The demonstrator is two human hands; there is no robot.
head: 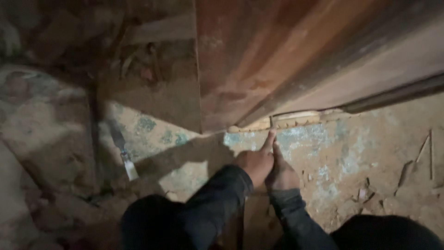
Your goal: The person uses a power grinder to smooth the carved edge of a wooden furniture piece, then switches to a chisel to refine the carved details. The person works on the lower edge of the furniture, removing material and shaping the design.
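Note:
My left hand (255,162) and my right hand (282,175) are pressed together on the dusty floor, at the bottom edge of a large reddish-brown wooden panel (277,51). Both forefingers point up at that edge and the other fingers are curled. A thin dark pin-like piece (271,121) stands at the tip of my left forefinger, against a pale chipped strip of wood (286,120) under the panel. How it is gripped is hard to make out. Dark sleeves cover both arms.
A flat metal blade tool with a pale handle (123,149) lies on the floor to the left. Wood splinters and chips (418,157) are scattered at the right. The floor (333,157) is sandy with blue-green patches. The far left is dim and cluttered.

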